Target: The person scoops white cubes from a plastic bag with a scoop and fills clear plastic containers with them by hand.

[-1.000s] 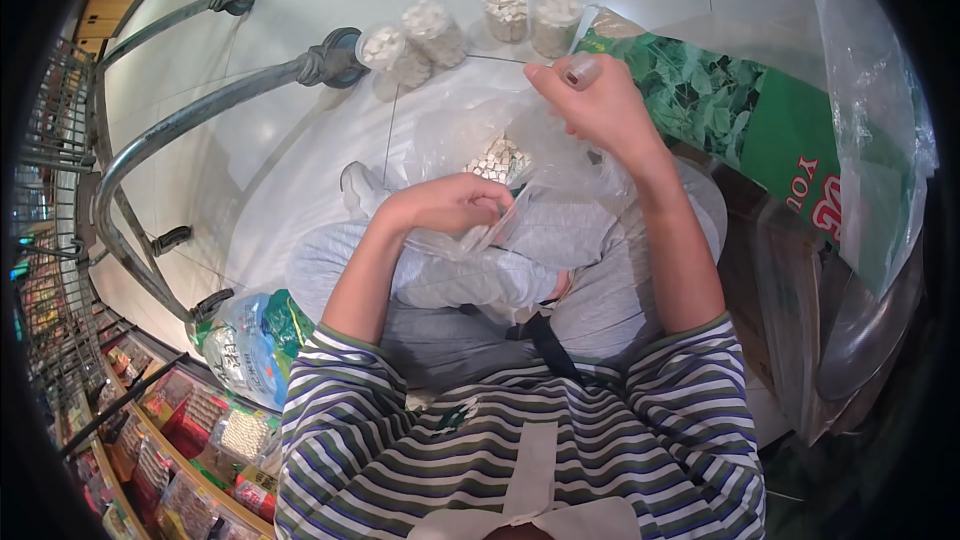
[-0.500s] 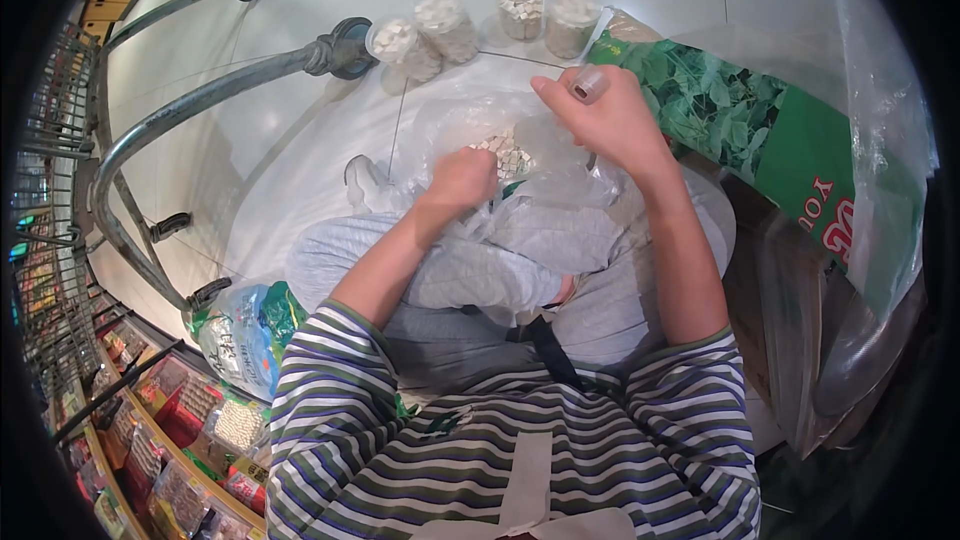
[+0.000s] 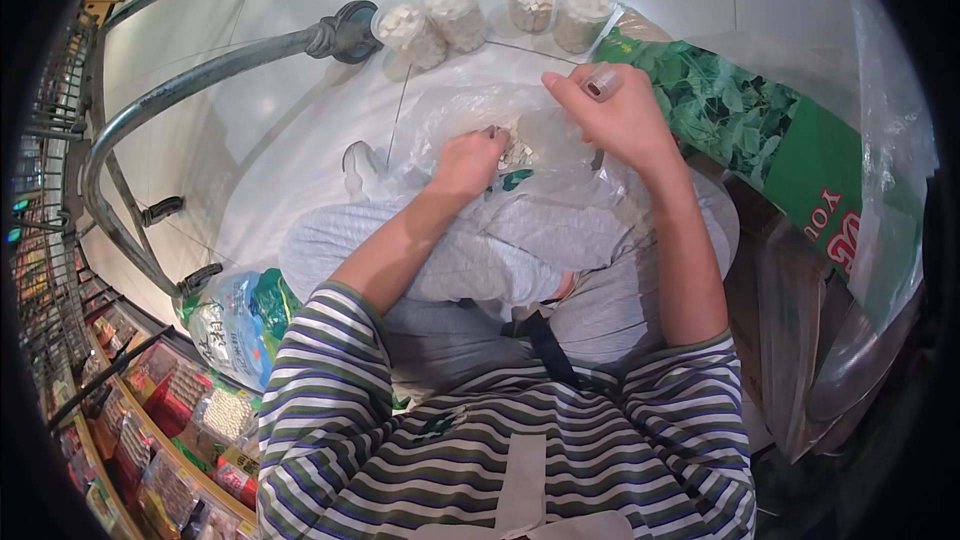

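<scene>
A clear plastic bag [image 3: 430, 125] lies open on the floor against my crossed legs, with small white cut pieces [image 3: 518, 152] inside. Closed, my left hand [image 3: 470, 162] is at the left of these pieces, within the bag's opening; what its fingers pinch is too small to make out. My right hand [image 3: 628, 118] is wrapped round the handle of a clear plastic scoop [image 3: 602, 82], whose hollow handle end sticks up by the thumb. The scoop's lower part is hard to tell from the bag. Some green print [image 3: 516, 180] shows on the bag below the pieces.
Several clear cups of white pieces, including one cup [image 3: 530, 5], stand beyond the bag. A large green printed bag [image 3: 725, 105] lies at right beside cardboard [image 3: 770, 310]. Cart legs [image 3: 190, 80] rise at left. A blue-white package [image 3: 228, 325] and shelves of packets [image 3: 190, 410] are lower left.
My left hand has moved slightly up, its fingers reaching further in over the white pieces. My right hand keeps its grip on the scoop. The view has shifted a little.
</scene>
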{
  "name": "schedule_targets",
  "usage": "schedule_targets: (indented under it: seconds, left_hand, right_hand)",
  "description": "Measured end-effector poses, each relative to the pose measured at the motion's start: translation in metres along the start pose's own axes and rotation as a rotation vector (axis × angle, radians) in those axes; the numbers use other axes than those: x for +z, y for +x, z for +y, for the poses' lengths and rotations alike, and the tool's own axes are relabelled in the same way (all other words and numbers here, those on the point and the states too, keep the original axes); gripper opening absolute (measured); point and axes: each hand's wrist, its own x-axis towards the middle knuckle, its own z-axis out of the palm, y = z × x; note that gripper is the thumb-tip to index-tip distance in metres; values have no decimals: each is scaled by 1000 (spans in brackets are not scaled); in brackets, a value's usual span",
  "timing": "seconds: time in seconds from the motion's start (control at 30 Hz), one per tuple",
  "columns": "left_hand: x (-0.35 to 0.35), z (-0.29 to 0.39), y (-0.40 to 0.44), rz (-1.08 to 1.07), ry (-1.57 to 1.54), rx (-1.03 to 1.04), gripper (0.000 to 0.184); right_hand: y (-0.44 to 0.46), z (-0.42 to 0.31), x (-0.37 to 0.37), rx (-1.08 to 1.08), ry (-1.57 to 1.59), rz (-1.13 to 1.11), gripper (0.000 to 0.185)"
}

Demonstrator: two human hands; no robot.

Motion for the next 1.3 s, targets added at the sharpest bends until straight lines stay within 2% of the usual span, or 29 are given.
schedule_targets:
  seconds: [0.07, 0.13, 0.4, 0.57, 0.73, 0.83, 0.9, 0.97, 1.07, 1.1, 1.17, 1.3]
  left_hand:
    - [1, 0, 0, 18, -3, 10, 20]
    - [1, 1, 0, 33, -4, 20, 19]
    - [9, 3, 3, 106, 64, 96, 15]
    - [8, 3, 5, 72, 96, 86, 14]
    - [-11, -3, 4, 77, 55, 24, 18]
    - [-52, 0, 0, 137, -79, -75, 26]
    - [-72, 3, -1, 236, -314, -174, 27]
    - [-80, 7, -3, 274, -411, -153, 29]
    - [-85, 19, 0, 396, -521, 74, 23]
    - [-87, 23, 1, 397, -521, 73, 23]
    - [-95, 30, 1, 582, -418, 134, 21]
    - [-92, 6, -1, 615, -310, 70, 20]
  right_hand:
    - [0, -1, 0, 11, 5, -9, 38]
    - [-1, -2, 1, 31, 33, 13, 47]
    - [-1, -2, 1, 4, 19, 26, 48]
    - [-1, -2, 0, -12, -1, 34, 49]
    - [1, -3, -9, 139, 194, 87, 48]
    - [3, -3, -15, 159, 274, 129, 46]
    - [5, -3, -19, 152, 349, 121, 47]
    - [6, -2, -19, 142, 426, 104, 48]
    - [9, -1, -17, 196, 519, 119, 54]
    - [10, 2, -17, 209, 592, 104, 54]
    - [14, 11, -19, 222, 662, 89, 54]
    - [27, 33, -18, 304, 858, 101, 53]
